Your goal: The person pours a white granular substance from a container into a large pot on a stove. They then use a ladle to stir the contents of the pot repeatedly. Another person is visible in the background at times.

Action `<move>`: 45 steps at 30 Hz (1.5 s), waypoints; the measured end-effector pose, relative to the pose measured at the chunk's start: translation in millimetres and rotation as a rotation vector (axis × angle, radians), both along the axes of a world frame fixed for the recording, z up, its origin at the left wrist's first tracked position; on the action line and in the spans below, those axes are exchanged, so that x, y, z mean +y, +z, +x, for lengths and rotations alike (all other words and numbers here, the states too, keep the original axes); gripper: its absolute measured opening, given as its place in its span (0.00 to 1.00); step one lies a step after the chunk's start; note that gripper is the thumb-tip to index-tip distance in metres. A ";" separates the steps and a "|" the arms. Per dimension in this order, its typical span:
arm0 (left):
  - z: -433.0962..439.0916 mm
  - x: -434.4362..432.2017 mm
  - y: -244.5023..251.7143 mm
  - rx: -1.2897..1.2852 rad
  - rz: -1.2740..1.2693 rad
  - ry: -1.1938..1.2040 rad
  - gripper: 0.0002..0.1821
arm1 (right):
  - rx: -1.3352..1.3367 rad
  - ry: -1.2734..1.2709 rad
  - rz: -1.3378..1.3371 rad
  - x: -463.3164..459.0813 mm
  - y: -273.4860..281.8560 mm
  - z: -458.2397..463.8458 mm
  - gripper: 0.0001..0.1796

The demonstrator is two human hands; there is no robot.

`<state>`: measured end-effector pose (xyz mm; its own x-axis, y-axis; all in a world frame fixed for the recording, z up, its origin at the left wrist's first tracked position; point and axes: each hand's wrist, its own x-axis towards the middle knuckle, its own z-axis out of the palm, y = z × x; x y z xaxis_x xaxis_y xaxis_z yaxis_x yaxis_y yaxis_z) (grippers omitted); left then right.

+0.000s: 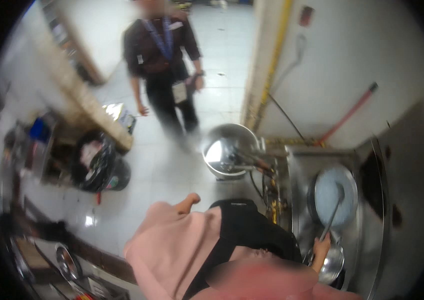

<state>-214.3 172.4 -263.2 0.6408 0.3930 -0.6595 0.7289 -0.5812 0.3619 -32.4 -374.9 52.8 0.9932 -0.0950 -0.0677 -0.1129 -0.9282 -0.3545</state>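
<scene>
My right hand (321,248) grips the handle of a long metal ladle (331,221). The ladle's bowl end rests in a round pot (311,202) filled with pale, whitish liquid (330,187) on the steel stove top. Just beneath my right forearm sits a smaller shiny metal pot (334,260). At my left side, my left hand (188,202) hangs over the floor, away from any object; its fingers are too blurred to make out.
A person (163,56) with a lanyard stands ahead on the tiled floor (155,161). A large steel pot (212,169) stands beside the gas pipes (275,195). Bins, one lined with a black bag (101,176), stand left. A red-handled pole (348,112) leans against the wall.
</scene>
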 end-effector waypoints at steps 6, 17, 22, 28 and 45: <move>70.5 0.5 -3.8 -0.303 0.009 -0.092 0.17 | -0.019 -0.137 0.405 -19.5 4.0 -24.7 0.31; 76.7 -36.5 -10.8 -0.190 0.105 -0.837 0.13 | -0.064 -0.180 0.276 -1.5 52.3 -104.9 0.30; 81.9 -33.5 2.9 -0.388 0.079 -0.781 0.11 | 0.008 -0.121 0.198 -2.5 43.4 -119.6 0.30; 94.5 -34.0 0.5 -0.431 0.201 -0.907 0.15 | 0.005 -0.115 0.193 -6.3 15.1 -98.8 0.30; 92.1 -29.2 -26.0 -0.081 -0.087 -0.448 0.17 | 0.125 -0.436 0.827 -13.4 -14.8 -41.0 0.30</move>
<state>-122.2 143.2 -289.3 0.7853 0.0108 -0.6190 0.3805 -0.7972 0.4688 -73.4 -388.3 38.0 0.8625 -0.3303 -0.3834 -0.4725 -0.2545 -0.8438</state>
